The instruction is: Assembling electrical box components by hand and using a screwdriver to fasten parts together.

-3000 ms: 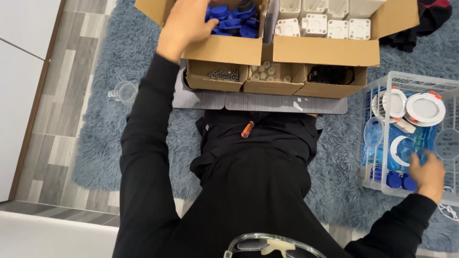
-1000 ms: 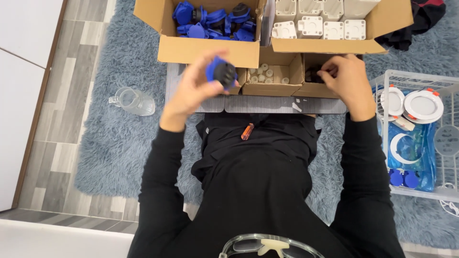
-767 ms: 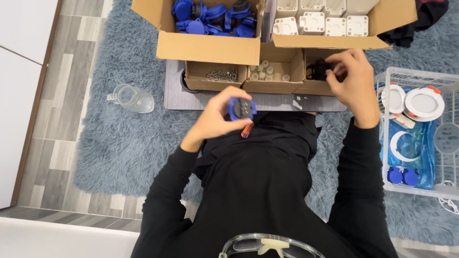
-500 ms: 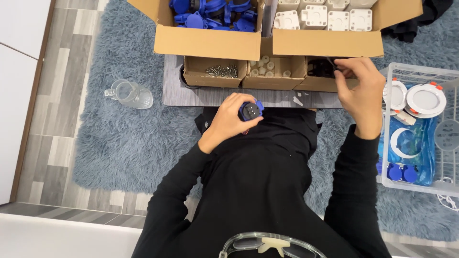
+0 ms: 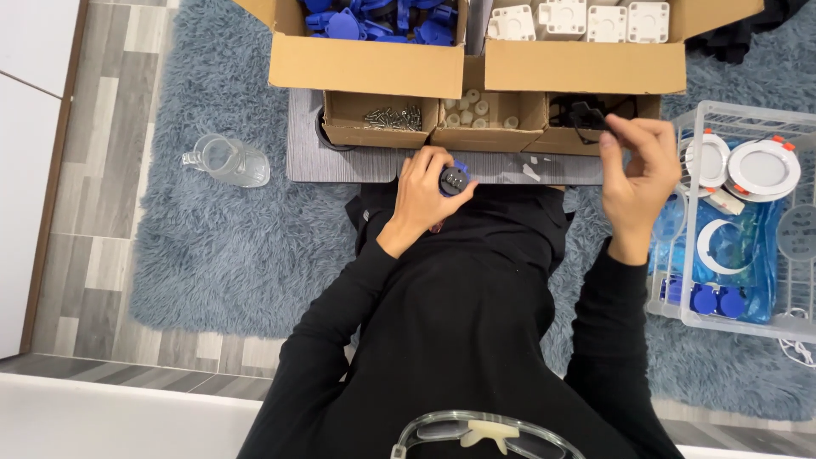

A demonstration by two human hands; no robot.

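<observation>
My left hand [image 5: 423, 194] grips a round blue part with a dark centre [image 5: 454, 179] just in front of my chest, near the grey board [image 5: 316, 158]. My right hand [image 5: 636, 167] pinches a small black piece [image 5: 586, 116] above the right small cardboard tray [image 5: 586, 136]. Behind them stand a large box of blue parts [image 5: 365, 42] and a large box of white square parts [image 5: 586, 38].
Small trays hold screws [image 5: 389, 119] and pale round bits [image 5: 474, 110]. A clear jug [image 5: 225, 161] lies on the blue-grey shaggy rug [image 5: 212, 255] at left. A white wire basket [image 5: 739, 212] with round white lamps and blue caps stands at right.
My left hand brought the blue part down from the boxes to my chest. My right hand came from the basket to the right tray and now lifts a black piece out.
</observation>
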